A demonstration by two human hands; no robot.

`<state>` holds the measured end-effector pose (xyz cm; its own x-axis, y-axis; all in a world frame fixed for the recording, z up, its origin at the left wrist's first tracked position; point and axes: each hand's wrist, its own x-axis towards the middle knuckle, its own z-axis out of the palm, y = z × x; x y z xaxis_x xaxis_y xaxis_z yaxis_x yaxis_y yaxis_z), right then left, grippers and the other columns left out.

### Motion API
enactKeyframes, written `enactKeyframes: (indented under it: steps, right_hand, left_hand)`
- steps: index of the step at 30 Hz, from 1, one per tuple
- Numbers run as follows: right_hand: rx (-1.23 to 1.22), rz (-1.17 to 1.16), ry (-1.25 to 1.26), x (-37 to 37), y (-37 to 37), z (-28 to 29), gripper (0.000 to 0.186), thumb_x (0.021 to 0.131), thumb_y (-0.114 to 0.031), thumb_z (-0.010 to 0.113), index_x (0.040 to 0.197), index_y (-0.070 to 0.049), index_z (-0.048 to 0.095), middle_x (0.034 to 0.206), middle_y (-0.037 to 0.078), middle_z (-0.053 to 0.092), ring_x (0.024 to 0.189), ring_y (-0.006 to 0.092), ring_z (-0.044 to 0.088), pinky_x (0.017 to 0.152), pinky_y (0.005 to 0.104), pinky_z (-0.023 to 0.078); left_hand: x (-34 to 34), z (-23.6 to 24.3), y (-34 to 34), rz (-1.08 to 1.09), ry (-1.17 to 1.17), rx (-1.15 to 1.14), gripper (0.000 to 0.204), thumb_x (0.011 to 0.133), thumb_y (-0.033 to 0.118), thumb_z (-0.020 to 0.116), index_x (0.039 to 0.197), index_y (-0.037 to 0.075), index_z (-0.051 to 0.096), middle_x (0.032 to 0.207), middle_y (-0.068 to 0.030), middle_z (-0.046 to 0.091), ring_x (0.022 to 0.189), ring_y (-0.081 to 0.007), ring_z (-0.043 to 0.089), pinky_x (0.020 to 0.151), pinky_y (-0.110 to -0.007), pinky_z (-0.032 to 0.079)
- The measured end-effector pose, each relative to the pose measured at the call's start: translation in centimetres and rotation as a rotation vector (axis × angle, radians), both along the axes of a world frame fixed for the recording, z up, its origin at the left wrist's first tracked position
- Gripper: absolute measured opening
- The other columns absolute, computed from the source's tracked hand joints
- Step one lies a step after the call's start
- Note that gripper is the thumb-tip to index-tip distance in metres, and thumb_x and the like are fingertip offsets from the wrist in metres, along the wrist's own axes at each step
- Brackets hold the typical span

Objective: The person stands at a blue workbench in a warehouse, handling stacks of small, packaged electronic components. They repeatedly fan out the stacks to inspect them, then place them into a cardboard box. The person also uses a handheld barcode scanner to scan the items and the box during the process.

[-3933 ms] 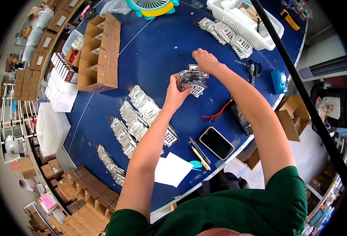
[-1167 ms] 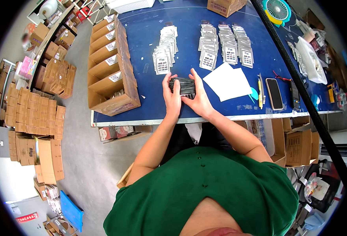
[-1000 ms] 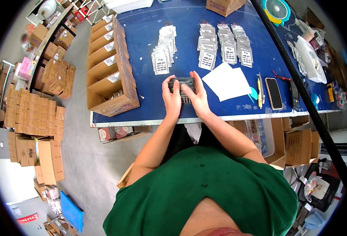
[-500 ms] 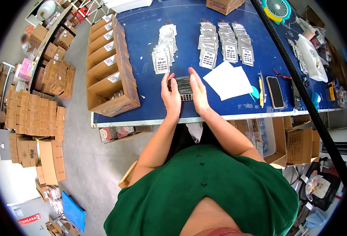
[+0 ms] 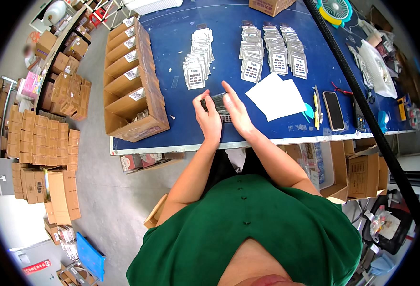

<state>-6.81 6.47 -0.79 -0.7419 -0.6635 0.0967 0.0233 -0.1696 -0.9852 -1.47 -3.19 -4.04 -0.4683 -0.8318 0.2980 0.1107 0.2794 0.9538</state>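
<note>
Between my hands, near the table's front, is a stack of thin dark packets (image 5: 222, 106) seen edge-on, with a printed grid showing at its near end. My left hand (image 5: 210, 117) holds it from the left, fingers bent around it. My right hand (image 5: 237, 112) presses against its right side, fingers fairly straight and together. Beyond them on the blue table (image 5: 172, 105) lie columns of overlapping silver-white packets (image 5: 195, 74), (image 5: 251, 66), (image 5: 278, 57), (image 5: 296, 57). White paper sheets (image 5: 276, 97) lie just to the right of my hands.
A long partitioned cardboard box (image 5: 133, 119) stands at the left. At the right lie a knife (image 5: 316, 109), a phone (image 5: 333, 109), a handheld device (image 5: 359, 119) and a white basket (image 5: 377, 66). A fan (image 5: 334, 10) and carton (image 5: 269, 5) stand at the back. A black bar (image 5: 362, 97) crosses the right.
Since the earliest frame my view has turned and the stack has come near the table's front. In the last second my right hand's fingers have straightened along the stack, moving slightly left.
</note>
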Motion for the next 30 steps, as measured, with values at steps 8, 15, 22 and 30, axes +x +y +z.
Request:
enactKeyframes:
  steps: [8,15,22,30]
  right_hand:
    - [0.019,-0.026,0.05,-0.2,0.4,0.3,0.076,0.109,-0.049,0.042,0.161,0.0,0.018,0.165,0.018,0.026,0.152,0.0248,0.026,0.122,0.0334,0.022]
    - [-0.06,0.116,-0.116,-0.9,1.1,0.2,0.075,0.109,-0.051,0.038,0.163,-0.004,0.016,0.168,0.016,0.02,0.154,0.0242,0.02,0.124,0.0343,0.017]
    - [-0.08,0.079,0.143,-1.2,0.2,1.3,0.066,0.11,-0.043,0.041,0.16,-0.003,0.025,0.163,0.013,0.032,0.152,0.0237,0.026,0.123,0.0345,0.019]
    - [-0.062,0.001,-0.052,-2.6,0.9,-0.6,0.068,0.109,-0.045,0.044,0.158,0.001,0.031,0.16,0.018,0.037,0.15,0.0238,0.032,0.122,0.0333,0.023]
  left_hand:
    - [0.4,1.9,0.4,-0.071,-0.086,0.095,0.036,0.109,0.024,0.051,0.137,0.003,0.054,0.127,-0.012,0.065,0.116,-0.0212,0.06,0.1,-0.033,0.046]
    - [0.5,1.6,0.4,-0.14,0.006,0.145,0.034,0.105,0.017,0.057,0.135,0.001,0.053,0.13,-0.014,0.061,0.112,-0.0206,0.06,0.096,-0.033,0.048]
    - [0.1,1.6,0.8,-0.089,0.066,0.09,0.03,0.104,0.016,0.06,0.129,0.002,0.056,0.11,-0.0107,0.065,0.091,-0.0122,0.062,0.077,-0.025,0.051]
    - [0.1,0.9,0.2,-0.092,-0.092,0.041,0.028,0.103,0.019,0.062,0.125,0.001,0.06,0.113,-0.01,0.067,0.098,-0.0159,0.063,0.086,-0.03,0.051]
